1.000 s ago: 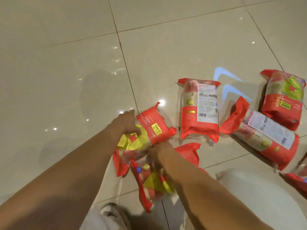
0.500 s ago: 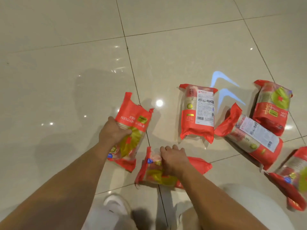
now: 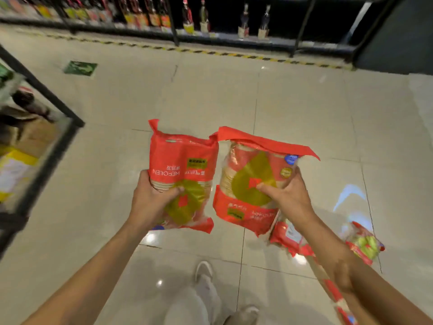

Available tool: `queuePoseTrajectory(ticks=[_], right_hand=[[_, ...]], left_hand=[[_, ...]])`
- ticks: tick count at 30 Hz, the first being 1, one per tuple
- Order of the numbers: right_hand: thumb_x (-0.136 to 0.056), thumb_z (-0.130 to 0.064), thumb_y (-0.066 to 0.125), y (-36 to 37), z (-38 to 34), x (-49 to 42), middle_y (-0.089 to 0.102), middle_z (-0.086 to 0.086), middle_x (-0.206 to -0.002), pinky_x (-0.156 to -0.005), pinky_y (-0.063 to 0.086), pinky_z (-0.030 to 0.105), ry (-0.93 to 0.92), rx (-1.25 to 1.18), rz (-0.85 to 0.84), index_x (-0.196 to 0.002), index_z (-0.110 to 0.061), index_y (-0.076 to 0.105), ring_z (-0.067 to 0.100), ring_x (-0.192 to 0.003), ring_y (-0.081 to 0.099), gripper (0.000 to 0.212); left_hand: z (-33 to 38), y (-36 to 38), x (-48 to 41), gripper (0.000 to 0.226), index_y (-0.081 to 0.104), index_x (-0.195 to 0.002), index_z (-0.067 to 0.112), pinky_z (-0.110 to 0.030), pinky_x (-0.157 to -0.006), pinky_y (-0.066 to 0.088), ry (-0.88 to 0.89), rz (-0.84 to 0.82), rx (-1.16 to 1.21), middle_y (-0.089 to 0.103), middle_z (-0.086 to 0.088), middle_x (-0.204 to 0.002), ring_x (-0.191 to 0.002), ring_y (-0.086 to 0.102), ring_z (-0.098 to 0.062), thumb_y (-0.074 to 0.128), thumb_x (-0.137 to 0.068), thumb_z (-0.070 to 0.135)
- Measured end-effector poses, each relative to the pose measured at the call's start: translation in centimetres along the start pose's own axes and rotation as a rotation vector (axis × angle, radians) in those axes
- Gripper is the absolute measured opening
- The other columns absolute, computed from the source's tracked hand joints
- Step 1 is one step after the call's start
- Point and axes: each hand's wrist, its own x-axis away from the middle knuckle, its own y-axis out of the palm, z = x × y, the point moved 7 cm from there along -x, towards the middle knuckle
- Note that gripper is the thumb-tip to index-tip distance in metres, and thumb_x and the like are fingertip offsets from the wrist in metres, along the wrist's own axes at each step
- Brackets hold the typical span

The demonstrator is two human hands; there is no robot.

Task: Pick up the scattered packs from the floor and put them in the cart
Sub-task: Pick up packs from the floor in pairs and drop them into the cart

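I hold two red packs with yellow-green circles up in front of me, above the floor. My left hand [image 3: 152, 200] grips the left pack [image 3: 185, 165] at its lower left side. My right hand [image 3: 289, 195] grips the right pack [image 3: 248, 184] from its right side, thumb across the front. More red packs lie on the floor under my right forearm: one [image 3: 288, 235] close to my wrist, another [image 3: 364, 242] farther right. The cart [image 3: 54, 146], with a black frame, stands at the left edge, blurred, with boxes inside.
A store shelf [image 3: 210, 36] with bottles runs along the back, behind a yellow-black floor stripe. A green arrow sticker [image 3: 80, 68] marks the floor at the upper left. My legs and shoes [image 3: 203, 270] are below the packs. Blue light marks [image 3: 349, 195] show on the tiles at right.
Both hands have lifted their packs off the floor and raised them. The view has swung up from the tiles, so the cart and shelf are now visible.
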Motion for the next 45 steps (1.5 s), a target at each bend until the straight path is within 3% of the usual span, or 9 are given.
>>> queuePoseTrajectory(ticks=[6,12,15,17,20,23,28,37,45], right_hand=[[-0.069,-0.015,0.092,0.5,-18.6,11.3,0.075,-0.002,-0.101,-0.076,0.064,0.05,-0.302,-0.082,-0.174,-0.12,-0.029,0.053,0.019,-0.09,0.075,0.066],[-0.068,-0.011,0.093,6.0,-26.4,22.5,0.075,-0.008,-0.106,-0.076,0.063,0.044,-0.482,-0.133,-0.489,-0.109,-0.037,0.057,0.015,-0.096,0.074,0.061],[-0.073,0.0,0.087,10.1,-29.3,30.3,0.074,-0.004,-0.105,-0.059,0.058,0.021,-0.544,-0.161,-0.662,-0.11,-0.028,0.057,0.009,-0.089,0.075,0.055],[-0.075,0.0,0.086,12.9,-30.7,36.2,0.072,-0.001,-0.108,-0.055,0.056,0.017,-0.593,-0.158,-0.801,-0.117,-0.022,0.055,0.001,-0.085,0.073,0.056],[-0.076,-0.01,0.088,16.6,-31.7,45.0,0.068,-0.008,-0.111,-0.056,0.056,0.016,-0.657,-0.129,-0.955,-0.125,-0.027,0.052,-0.004,-0.086,0.07,0.064],[-0.068,-0.03,0.093,20.1,-31.9,53.2,0.066,-0.009,-0.119,-0.073,0.06,0.025,-0.71,-0.079,-1.039,-0.137,-0.03,0.048,0.01,-0.103,0.067,0.082],[-0.079,-0.008,0.085,26.1,-30.8,67.0,0.062,-0.016,-0.106,-0.051,0.05,0.008,-0.775,-0.056,-1.166,-0.123,-0.03,0.049,0.004,-0.086,0.063,0.061],[-0.071,-0.02,0.093,38.0,-23.6,90.7,0.071,-0.01,-0.106,-0.086,0.057,0.043,-0.856,-0.005,-1.284,-0.145,-0.025,0.047,0.012,-0.098,0.067,0.087],[-0.056,-0.043,0.091,46.5,-21.8,100.4,0.07,-0.005,-0.106,-0.084,0.056,0.036,-0.807,0.024,-1.3,-0.117,-0.032,0.058,0.022,-0.104,0.067,0.071]], left_hand=[[12.3,-15.8,13.5,0.085,0.056,-0.124,0.014,-0.02,-0.06,0.056,0.104,0.237,0.167,0.074,-0.002,-0.105,-0.084,0.074,-0.011,0.09,-0.05,0.037],[13.0,-27.0,30.5,0.09,0.056,-0.121,0.017,-0.024,-0.071,0.057,0.145,0.555,0.185,0.073,0.002,-0.105,-0.089,0.072,-0.005,0.086,-0.043,0.05],[11.6,-32.3,39.9,0.076,0.056,-0.122,0.023,-0.04,-0.08,0.06,0.099,0.731,0.213,0.073,0.0,-0.11,-0.097,0.072,-0.017,0.095,-0.058,0.035],[10.4,-35.6,46.0,0.065,0.056,-0.12,0.026,-0.036,-0.079,0.058,0.102,0.852,0.228,0.072,0.001,-0.11,-0.095,0.072,-0.013,0.094,-0.068,0.019],[7.7,-39.8,54.6,0.066,0.055,-0.111,0.036,-0.039,-0.082,0.058,0.073,1.01,0.271,0.072,0.003,-0.109,-0.094,0.072,-0.012,0.096,-0.061,0.027],[4.3,-43.9,62.2,0.079,0.057,-0.114,0.029,-0.048,-0.085,0.06,0.038,1.146,0.308,0.075,-0.001,-0.107,-0.094,0.074,-0.02,0.089,-0.044,0.048],[-2.5,-50.3,73.5,0.076,0.058,-0.114,0.034,-0.047,-0.082,0.061,0.028,1.29,0.312,0.074,0.003,-0.104,-0.093,0.073,-0.019,0.089,-0.046,0.048],[-16.1,-62.4,92.2,0.067,0.05,-0.128,0.025,-0.043,-0.089,0.059,-0.076,1.46,0.315,0.067,0.006,-0.115,-0.103,0.067,-0.018,0.089,-0.074,0.023],[-23.2,-71.3,97.5,0.073,0.054,-0.122,0.027,-0.032,-0.077,0.058,-0.09,1.493,0.357,0.069,0.004,-0.111,-0.099,0.068,-0.018,0.085,-0.057,0.042]])
